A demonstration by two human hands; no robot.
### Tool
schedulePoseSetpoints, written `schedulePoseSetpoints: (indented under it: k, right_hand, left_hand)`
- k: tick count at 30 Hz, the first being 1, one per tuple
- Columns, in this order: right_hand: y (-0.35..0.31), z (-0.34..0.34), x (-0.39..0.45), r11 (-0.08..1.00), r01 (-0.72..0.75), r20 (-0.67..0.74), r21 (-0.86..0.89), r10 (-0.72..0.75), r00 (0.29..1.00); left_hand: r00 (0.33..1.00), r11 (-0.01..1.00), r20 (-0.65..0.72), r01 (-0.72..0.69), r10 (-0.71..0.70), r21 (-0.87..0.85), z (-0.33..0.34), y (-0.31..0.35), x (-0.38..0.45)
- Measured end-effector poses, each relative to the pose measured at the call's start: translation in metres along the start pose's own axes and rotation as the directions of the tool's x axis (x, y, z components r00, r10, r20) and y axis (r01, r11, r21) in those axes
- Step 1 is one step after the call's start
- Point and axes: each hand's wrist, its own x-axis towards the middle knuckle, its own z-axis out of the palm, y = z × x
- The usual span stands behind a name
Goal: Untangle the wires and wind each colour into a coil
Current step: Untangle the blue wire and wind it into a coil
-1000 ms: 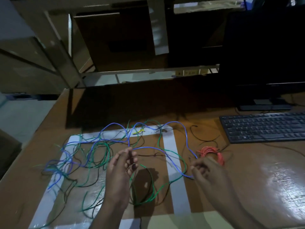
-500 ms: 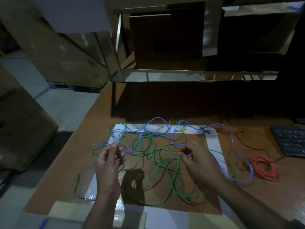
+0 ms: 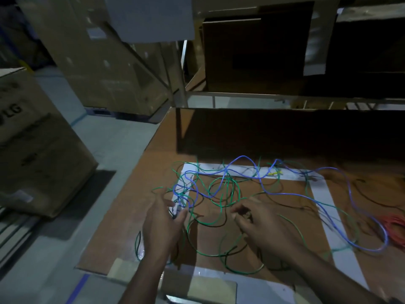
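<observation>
Left hand [image 3: 163, 224]: thumb and fingers pinched on the knot where blue wire [image 3: 291, 195] and green wire [image 3: 221, 254] bunch. Right hand [image 3: 260, 227]: fingers curled; whether they hold a strand cannot be told. Black wire [image 3: 210, 224]: threaded through the same tangle, on the white-taped table [image 3: 328, 194]. Red coil [image 3: 397, 229]: wound, far right. Step: untangling. Next, probably: draw one colour free of the knot.
</observation>
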Motion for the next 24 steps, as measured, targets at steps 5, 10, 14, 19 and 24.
schedulePoseSetpoints:
  k: [5, 10, 14, 19, 24]
  right_hand:
    - [-0.005, 0.003, 0.004, 0.999, -0.004, -0.029, 0.052, 0.005, 1.000]
    - [-0.016, 0.011, 0.012, 0.999, 0.024, -0.036, 0.027, -0.023, 0.999]
    - [-0.039, 0.024, 0.031, 0.993, 0.113, -0.032, 0.041, -0.112, 0.993]
    - [-0.060, 0.051, 0.055, 0.990, 0.138, 0.099, 0.034, -0.140, 0.985]
    - [-0.061, 0.080, 0.065, 0.999, 0.032, 0.129, -0.032, -0.028, 0.991]
  left_hand:
    - [0.993, 1.000, 0.117, 0.018, -0.020, 0.020, 0.002, -0.002, 0.001]
    - [0.991, 0.973, 0.132, 0.037, -0.007, -0.226, -0.006, -0.002, 0.010]
    - [0.971, 0.926, 0.218, -0.011, 0.100, -0.377, -0.025, 0.014, 0.016]
    - [0.964, 0.907, 0.248, 0.015, 0.099, -0.421, -0.032, 0.014, 0.019]
    - [0.962, 0.902, 0.272, 0.118, -0.001, -0.415, -0.028, -0.001, 0.015]
